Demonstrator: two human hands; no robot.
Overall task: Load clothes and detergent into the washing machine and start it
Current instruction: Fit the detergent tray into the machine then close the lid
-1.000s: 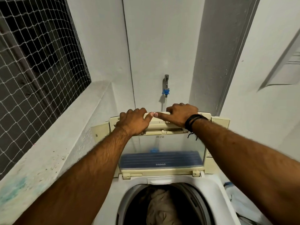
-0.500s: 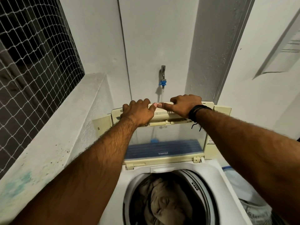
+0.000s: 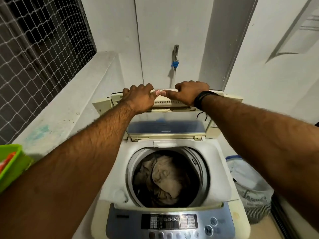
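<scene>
A top-loading washing machine [image 3: 222, 171] stands below me with its folding lid [image 3: 165, 128] raised upright at the back. My left hand [image 3: 139, 99] and my right hand [image 3: 188, 94] both grip the lid's top edge, thumbs nearly touching. A black band sits on my right wrist. Beige and dark clothes [image 3: 164, 180] lie in the round drum. The control panel [image 3: 169, 223] with buttons runs along the machine's front edge.
A green plastic container [image 3: 10, 163] sits on the concrete ledge at the left, under a netted window [image 3: 38, 49]. A tap with a blue fitting [image 3: 175, 57] is on the back wall. A white laundry bag [image 3: 248, 183] stands to the machine's right.
The view has tilted down: the drum, the control panel and the green container have come into sight. Both hands keep their grip on the lid's top edge.
</scene>
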